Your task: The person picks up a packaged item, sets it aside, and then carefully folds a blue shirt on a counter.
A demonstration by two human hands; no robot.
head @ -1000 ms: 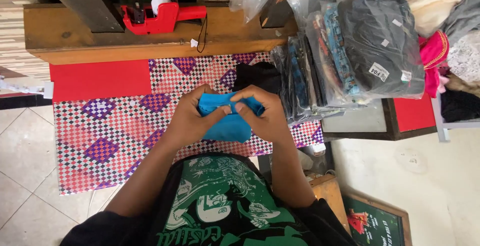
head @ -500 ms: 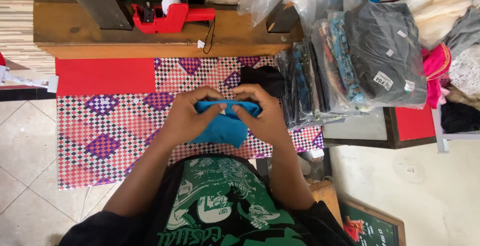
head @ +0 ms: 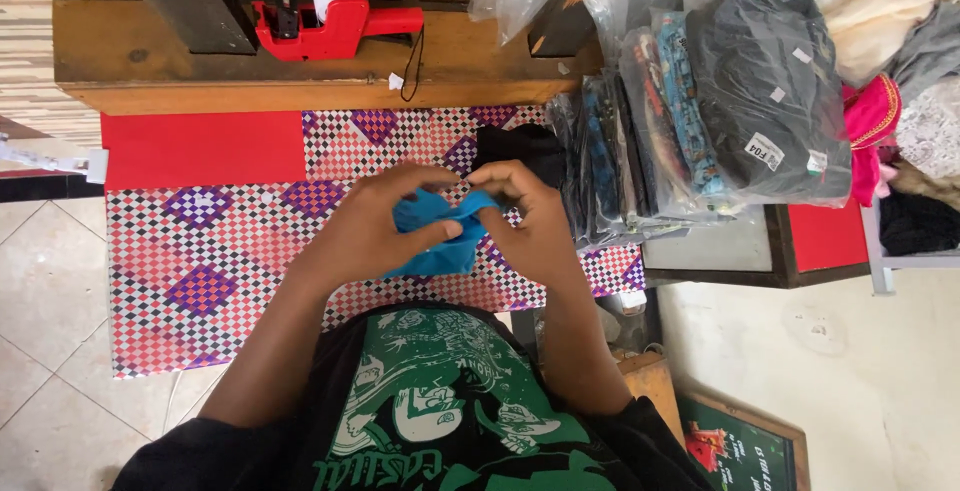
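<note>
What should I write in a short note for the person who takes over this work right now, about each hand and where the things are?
Left hand: grips the blue cloth from the left side.
Right hand: pinches the same cloth at its top right edge.
The cloth is bunched between both hands, above the checkered mat. A black garment lies behind it.
Done: packed garments in clear bags stand stacked at the right.
Left: the blue cloth is not yet folded flat or bagged. The red label gun rests untouched on the wooden shelf.
</note>
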